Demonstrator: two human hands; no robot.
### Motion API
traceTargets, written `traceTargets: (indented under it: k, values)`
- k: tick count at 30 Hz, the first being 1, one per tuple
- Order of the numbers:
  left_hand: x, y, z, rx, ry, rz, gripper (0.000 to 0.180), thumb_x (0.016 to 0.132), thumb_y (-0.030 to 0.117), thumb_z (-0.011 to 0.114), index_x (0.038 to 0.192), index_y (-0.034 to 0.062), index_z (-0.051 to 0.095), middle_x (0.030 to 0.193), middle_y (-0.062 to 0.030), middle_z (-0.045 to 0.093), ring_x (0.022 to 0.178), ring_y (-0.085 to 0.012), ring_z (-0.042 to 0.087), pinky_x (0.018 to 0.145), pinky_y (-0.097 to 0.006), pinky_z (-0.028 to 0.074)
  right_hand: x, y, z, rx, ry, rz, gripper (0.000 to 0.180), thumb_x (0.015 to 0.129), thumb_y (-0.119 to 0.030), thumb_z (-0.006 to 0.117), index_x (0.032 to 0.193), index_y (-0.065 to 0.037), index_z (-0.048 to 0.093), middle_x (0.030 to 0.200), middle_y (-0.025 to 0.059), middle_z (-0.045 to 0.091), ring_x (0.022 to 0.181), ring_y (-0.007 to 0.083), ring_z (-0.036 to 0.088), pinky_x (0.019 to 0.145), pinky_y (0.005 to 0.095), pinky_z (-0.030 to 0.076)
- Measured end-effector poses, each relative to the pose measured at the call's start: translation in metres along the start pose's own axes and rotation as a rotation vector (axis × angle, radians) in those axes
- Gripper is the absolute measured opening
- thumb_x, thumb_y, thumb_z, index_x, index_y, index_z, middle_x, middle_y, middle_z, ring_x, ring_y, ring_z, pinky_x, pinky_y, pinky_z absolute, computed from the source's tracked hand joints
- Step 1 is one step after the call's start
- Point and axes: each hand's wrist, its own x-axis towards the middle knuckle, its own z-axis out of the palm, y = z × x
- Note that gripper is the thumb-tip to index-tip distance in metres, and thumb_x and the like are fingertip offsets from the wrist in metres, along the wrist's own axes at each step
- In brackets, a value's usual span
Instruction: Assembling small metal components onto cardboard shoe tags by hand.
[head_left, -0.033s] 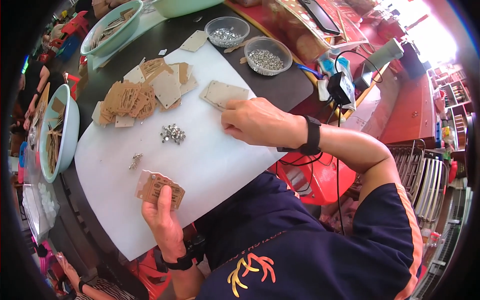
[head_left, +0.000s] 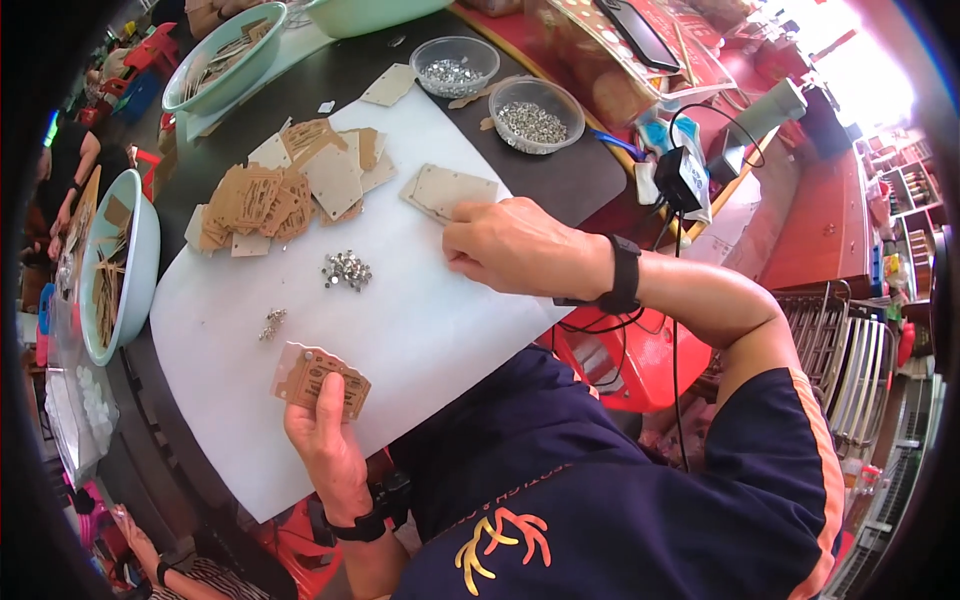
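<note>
My left hand [head_left: 328, 450] grips a small brown printed cardboard card [head_left: 312, 372] with a scalloped edge, thumb pressed flat on its face. Whether more cards lie under it I cannot tell. My right hand [head_left: 520, 245] is curled at the near right corner of a neat stack of grey cards [head_left: 440, 188]; its fingertips are hidden, so what they pinch does not show. Between the hands and a loose heap of brown and grey cards [head_left: 265, 200] lie a cluster of shiny metal studs [head_left: 346, 270] and a smaller cluster of tiny metal pieces [head_left: 272, 323].
A white sheet [head_left: 400, 330] covers much of the dark table [head_left: 570, 185]. Two clear tubs of metal pieces [head_left: 455, 62] stand at the far edge. Pale green basins [head_left: 145, 265] with cards stand left. A black adapter [head_left: 682, 178] with cables hangs right. Another person's hand [head_left: 135, 538] shows lower left.
My left hand and its card have shifted very slightly to the right. My right hand stays in the same place by the grey stack.
</note>
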Motion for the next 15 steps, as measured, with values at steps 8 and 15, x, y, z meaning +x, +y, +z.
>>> traceTargets:
  k: [8,15]
  values:
    - [-0.002,0.004,0.004,-0.007,-0.005,0.009,0.023,0.094,0.010,0.060,0.114,-0.0004,0.061,0.102,-0.0039,0.063,0.091,-0.0109,0.058,0.082,-0.027,0.047,-0.005,-0.010,0.000,-0.140,-0.080,0.009,0.012,0.087,-0.013,0.060,0.081,-0.003,0.058,0.083,0.0129,0.056,0.071,0.0334,0.062,0.062,0.0439,0.050]
    - [0.004,0.009,0.017,0.025,0.015,0.041,0.026,0.095,0.013,0.059,0.115,-0.0026,0.061,0.103,-0.0031,0.063,0.092,-0.0101,0.056,0.084,-0.027,0.045,-0.008,-0.019,-0.007,0.120,-0.035,0.061,0.012,0.085,-0.011,0.060,0.085,0.001,0.058,0.080,0.0165,0.060,0.070,0.0330,0.062,0.064,0.0406,0.053]
